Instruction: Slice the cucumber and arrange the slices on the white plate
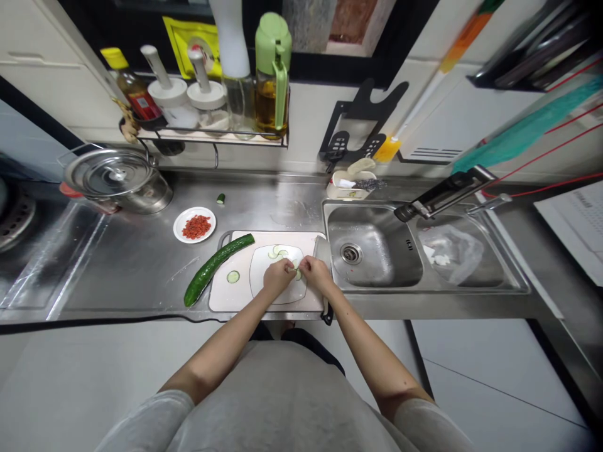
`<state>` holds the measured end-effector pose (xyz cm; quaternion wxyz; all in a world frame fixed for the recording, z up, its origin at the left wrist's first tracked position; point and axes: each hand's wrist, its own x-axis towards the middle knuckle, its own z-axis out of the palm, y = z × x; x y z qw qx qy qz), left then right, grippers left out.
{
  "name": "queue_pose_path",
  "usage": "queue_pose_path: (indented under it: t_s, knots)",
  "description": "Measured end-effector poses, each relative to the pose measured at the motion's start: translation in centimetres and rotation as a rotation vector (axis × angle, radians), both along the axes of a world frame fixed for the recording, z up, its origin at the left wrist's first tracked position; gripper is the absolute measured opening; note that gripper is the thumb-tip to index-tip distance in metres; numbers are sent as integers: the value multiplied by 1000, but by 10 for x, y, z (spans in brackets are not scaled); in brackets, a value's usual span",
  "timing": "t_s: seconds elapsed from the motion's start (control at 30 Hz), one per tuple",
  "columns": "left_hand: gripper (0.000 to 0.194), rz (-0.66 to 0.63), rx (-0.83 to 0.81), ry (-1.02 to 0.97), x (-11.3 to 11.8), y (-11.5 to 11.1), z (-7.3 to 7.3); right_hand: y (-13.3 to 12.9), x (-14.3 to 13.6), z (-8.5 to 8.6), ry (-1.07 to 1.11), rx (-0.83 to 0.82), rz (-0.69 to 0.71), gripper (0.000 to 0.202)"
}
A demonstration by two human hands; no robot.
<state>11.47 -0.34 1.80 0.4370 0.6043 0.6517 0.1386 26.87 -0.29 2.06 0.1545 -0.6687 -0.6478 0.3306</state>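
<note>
Over a white squarish plate (257,263), my left hand (279,275) and my right hand (315,272) are pinched around a thin cucumber slice (296,271) between them. Several cucumber slices (277,251) lie curved at the plate's far side. The plate rests on a pale cutting board (226,295). Left of the plate, one round cucumber slice (233,277) lies flat on the board. A long cucumber (214,270) leans across the board's left edge. Along the right edge lies a knife (323,252), its black handle toward me.
A small plate of red berries (195,225), a cucumber end (220,198) and a lidded steel pot (117,179) stand to the left. On the right is a double sink (377,245) with a black faucet (443,191). A rack (211,133) holds bottles and jars above the counter.
</note>
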Motion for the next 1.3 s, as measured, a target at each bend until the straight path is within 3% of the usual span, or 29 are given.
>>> queue_pose_path:
  t_s: [0.6, 0.77, 1.0, 1.3]
  knots:
    - [11, -91, 99, 165, 6, 3, -7, 5, -1, -2, -231, 39, 133, 14]
    - [11, -118, 83, 159, 7, 4, -5, 7, 3, -3, -147, 46, 87, 9]
    - [12, -96, 43, 167, 7, 7, 0, 4, 30, -2, -20, 86, -166, 15]
    - [11, -87, 24, 197, 10, 11, 0, -14, 7, 6, -163, 45, -43, 13]
